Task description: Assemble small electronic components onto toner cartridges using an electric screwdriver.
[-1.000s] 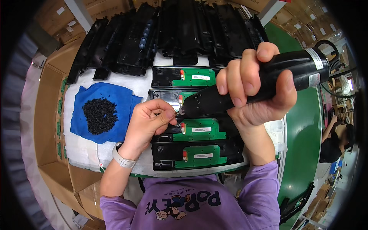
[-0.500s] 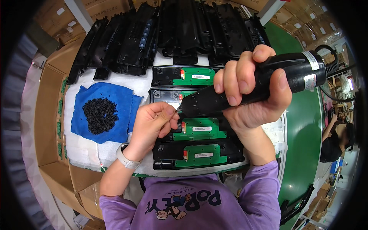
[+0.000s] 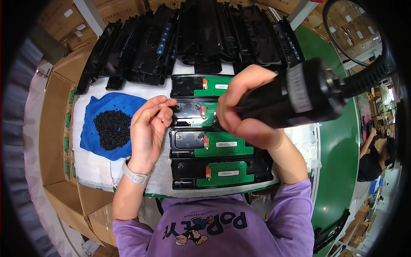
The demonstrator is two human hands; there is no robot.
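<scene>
My right hand (image 3: 248, 107) is wrapped around a black electric screwdriver (image 3: 295, 96), tilted with its tip end low over the second panel from the back. That panel (image 3: 188, 112) is black with a green circuit board, partly hidden by my right hand. My left hand (image 3: 149, 124) hovers by the panel's left edge, its fingers loosely bent and apart; I see nothing in them. Nearer to me lie two more black panels, each with a green circuit board (image 3: 227, 144) and a white label. Another such panel (image 3: 186, 85) is behind.
A blue cloth (image 3: 92, 137) with a heap of small black screws (image 3: 112, 128) lies at the left. Black plastic housings (image 3: 205, 34) are stacked along the back. A cardboard box (image 3: 60, 141) stands left of the table. The screwdriver's cable (image 3: 364, 79) loops up at the right.
My left hand has moved left, away from the screwdriver tip, and its pinch has loosened. The screwdriver has tipped, bringing its front end down onto the second panel.
</scene>
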